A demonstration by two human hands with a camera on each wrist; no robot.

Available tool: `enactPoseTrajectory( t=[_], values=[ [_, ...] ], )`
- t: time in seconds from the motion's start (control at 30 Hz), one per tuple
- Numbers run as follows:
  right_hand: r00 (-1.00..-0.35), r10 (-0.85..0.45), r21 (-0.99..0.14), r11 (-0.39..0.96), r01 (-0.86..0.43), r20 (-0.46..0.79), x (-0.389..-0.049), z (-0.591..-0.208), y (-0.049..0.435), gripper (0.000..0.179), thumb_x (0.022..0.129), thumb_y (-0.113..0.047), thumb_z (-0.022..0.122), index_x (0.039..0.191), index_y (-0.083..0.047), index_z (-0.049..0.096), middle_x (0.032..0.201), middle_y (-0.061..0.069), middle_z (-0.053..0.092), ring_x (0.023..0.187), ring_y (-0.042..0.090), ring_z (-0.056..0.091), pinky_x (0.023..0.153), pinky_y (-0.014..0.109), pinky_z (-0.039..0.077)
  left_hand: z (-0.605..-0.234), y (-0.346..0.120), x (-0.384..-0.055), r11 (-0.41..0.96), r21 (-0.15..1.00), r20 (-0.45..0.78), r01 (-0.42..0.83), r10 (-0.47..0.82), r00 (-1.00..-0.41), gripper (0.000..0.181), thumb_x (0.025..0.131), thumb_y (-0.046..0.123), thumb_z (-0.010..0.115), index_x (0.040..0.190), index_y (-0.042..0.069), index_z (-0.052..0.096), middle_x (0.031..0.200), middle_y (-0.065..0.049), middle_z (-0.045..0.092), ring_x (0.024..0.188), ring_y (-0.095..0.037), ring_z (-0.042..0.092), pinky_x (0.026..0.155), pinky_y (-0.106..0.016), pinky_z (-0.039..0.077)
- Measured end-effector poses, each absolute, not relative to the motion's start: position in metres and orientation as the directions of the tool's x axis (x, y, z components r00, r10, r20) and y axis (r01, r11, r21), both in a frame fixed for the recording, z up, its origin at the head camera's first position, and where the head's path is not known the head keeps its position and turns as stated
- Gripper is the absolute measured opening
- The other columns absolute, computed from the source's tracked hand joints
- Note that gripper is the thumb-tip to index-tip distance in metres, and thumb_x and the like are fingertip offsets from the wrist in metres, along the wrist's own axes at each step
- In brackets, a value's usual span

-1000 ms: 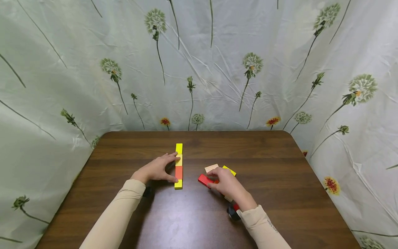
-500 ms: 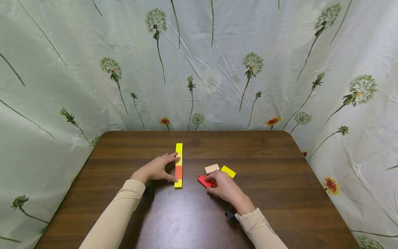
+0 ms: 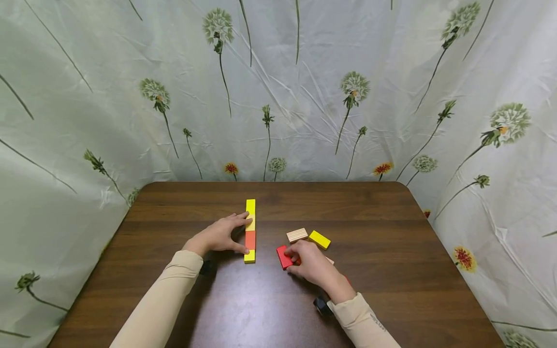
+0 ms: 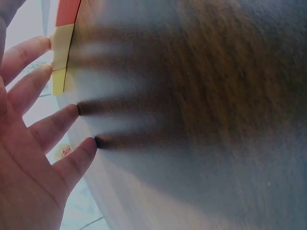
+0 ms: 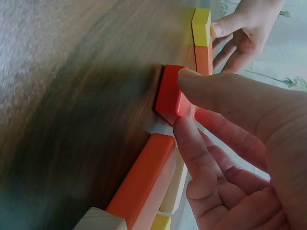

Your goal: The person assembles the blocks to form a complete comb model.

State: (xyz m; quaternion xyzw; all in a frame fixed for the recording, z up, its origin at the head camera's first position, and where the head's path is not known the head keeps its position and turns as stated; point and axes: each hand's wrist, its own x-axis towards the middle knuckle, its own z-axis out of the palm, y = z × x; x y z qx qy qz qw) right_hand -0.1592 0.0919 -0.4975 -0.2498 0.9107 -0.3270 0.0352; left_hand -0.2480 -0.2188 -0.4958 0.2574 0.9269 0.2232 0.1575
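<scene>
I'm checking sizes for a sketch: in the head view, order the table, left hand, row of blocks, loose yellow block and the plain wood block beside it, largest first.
1. Table
2. Left hand
3. Row of blocks
4. Loose yellow block and plain wood block: too alike to rank.

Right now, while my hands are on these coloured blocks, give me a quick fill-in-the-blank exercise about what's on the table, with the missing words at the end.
1. The right hand pinches a block coloured ____.
2. The left hand touches a row of blocks, and its near end block is coloured ____.
3. In the head view, the loose yellow block lies to the ____ of the wooden block beyond the right hand.

Missing words: red; yellow; right.
</scene>
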Motion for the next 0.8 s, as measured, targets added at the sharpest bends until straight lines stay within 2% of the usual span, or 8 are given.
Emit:
enactPoseTrajectory(
  t=[0.3, 0.6, 0.8],
  values=[
    [-0.869, -0.488, -0.598, 0.674, -0.434, 0.081, -0.158, -0.498, 0.088, 0.038, 0.073, 0.004, 0.094, 0.108, 0.002, 0.077, 0.094, 0.009, 0.069, 0.08, 0.018, 0.064, 0.073, 0.024, 0.054, -0.498, -0.221, -0.248, 0.777, 0.493, -0.19, 0.391, 0.535, -0.823, 0.099, 0.081, 0.054, 0.092, 0.162, 0.015, 0.049, 0.178, -0.012, 0.03, 0.162, -0.046, 0.03, 0.127, -0.067, 0.032],
    [-0.876, -0.483, -0.579, 0.711, -0.4, 0.012, -0.166, -0.496, 0.089, 0.049, 0.078, -0.004, 0.094, 0.123, -0.002, 0.075, 0.099, 0.003, 0.071, 0.089, 0.016, 0.063, 0.083, 0.031, 0.058, -0.499, -0.221, -0.249, 0.76, 0.502, -0.172, 0.413, 0.556, -0.813, 0.099, 0.081, 0.052, 0.092, 0.162, 0.014, 0.049, 0.177, -0.014, 0.031, 0.162, -0.047, 0.031, 0.127, -0.066, 0.033],
    [-0.865, -0.501, -0.579, 0.705, -0.41, 0.004, -0.175, -0.497, 0.095, 0.051, 0.077, -0.006, 0.096, 0.123, -0.002, 0.075, 0.097, 0.003, 0.069, 0.089, 0.016, 0.059, 0.081, 0.028, 0.054, -0.497, -0.22, -0.248, 0.75, 0.515, -0.162, 0.415, 0.561, -0.812, 0.099, 0.081, 0.05, 0.093, 0.162, 0.013, 0.05, 0.177, -0.015, 0.031, 0.162, -0.048, 0.03, 0.127, -0.067, 0.032]
  ],
)
